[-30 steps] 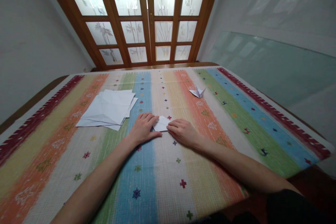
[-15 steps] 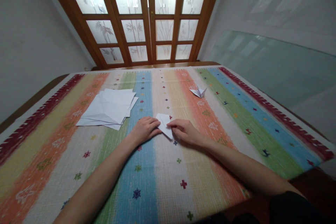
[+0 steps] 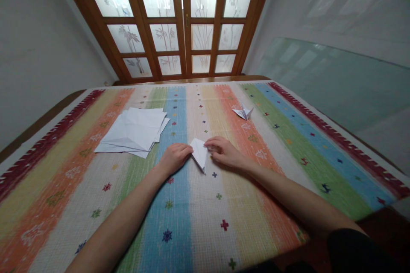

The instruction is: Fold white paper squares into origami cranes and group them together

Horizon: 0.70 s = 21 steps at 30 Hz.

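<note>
A small folded piece of white paper (image 3: 199, 153), kite-shaped with its narrow point toward me, lies between my hands over the middle of the striped tablecloth (image 3: 205, 222). My left hand (image 3: 175, 158) pinches its left edge between thumb and fingers. At the paper's upper right edge, the curled fingertips of my right hand (image 3: 223, 151) touch it, the thumb held a little apart below the forefinger. Whether the right fingers grip the edge or only rest on it is hard to see.
A loose stack of white paper sheets (image 3: 133, 130) lies at the left. Farther off on the right sits a small folded paper figure (image 3: 244, 112) with pointed tips. Wooden doors with frosted panes (image 3: 201, 36) stand behind the table, and a glass panel (image 3: 320, 76) leans at the right wall.
The folded paper has turned slightly, its narrow point swinging left and its right side now folded narrower. My right hand has shifted up to the paper's upper right edge; the left stays at its left edge.
</note>
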{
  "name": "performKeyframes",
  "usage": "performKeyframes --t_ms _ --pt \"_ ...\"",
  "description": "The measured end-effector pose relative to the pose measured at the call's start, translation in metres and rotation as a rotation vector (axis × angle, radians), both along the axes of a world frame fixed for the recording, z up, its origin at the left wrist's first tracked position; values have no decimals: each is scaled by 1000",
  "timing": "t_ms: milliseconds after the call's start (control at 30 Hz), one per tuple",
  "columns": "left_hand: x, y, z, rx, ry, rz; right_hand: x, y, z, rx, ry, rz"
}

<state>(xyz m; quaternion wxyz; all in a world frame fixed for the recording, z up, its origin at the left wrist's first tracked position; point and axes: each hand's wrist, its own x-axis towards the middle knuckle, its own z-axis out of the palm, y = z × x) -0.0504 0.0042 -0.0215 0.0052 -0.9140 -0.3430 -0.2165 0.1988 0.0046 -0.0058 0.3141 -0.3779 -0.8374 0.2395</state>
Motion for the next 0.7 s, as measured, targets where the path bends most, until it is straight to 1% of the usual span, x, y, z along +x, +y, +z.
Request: performKeyframes --t_ms 133,200,300,400,567,700 --pt "0 -1 2 -31 -37 5 0 4 2 121 -167 91" --pt "0 -2 5 -54 -32 46 1 5 2 163 -213 122" --pt "3 -4 8 -92 -17 129 4 8 0 155 -207 150" --pt "5 -4 9 -146 -35 194 4 13 -2 102 -171 102" --pt "10 -4 11 -216 -146 305 -3 23 -3 58 -158 -7" --pt "12 -1 12 -247 -104 384 -12 28 -2 -7 -170 -97"
